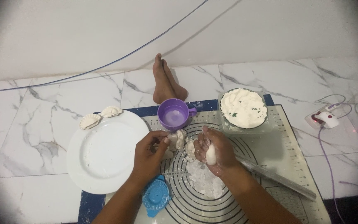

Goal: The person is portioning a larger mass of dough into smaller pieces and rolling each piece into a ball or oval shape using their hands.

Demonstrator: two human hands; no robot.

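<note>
My right hand (213, 151) is closed around a small white lump of dough (210, 154) above the baking mat (286, 145). My left hand (151, 151) pinches at a larger piece of dough (177, 139) lying on the mat just below a purple cup (173, 114). Flour and dough scraps (204, 180) lie on the mat under my right wrist. A blue dumpling press (156, 200) rests by my left forearm.
A white plate (104, 155) at the left carries two shaped dumplings (90, 121) on its far rim. A clear container of white filling (243, 108) stands at the mat's far right. A rolling pin (276, 177) lies at the right. My foot (164, 83), cables and a power strip (326, 119) lie on the marble floor.
</note>
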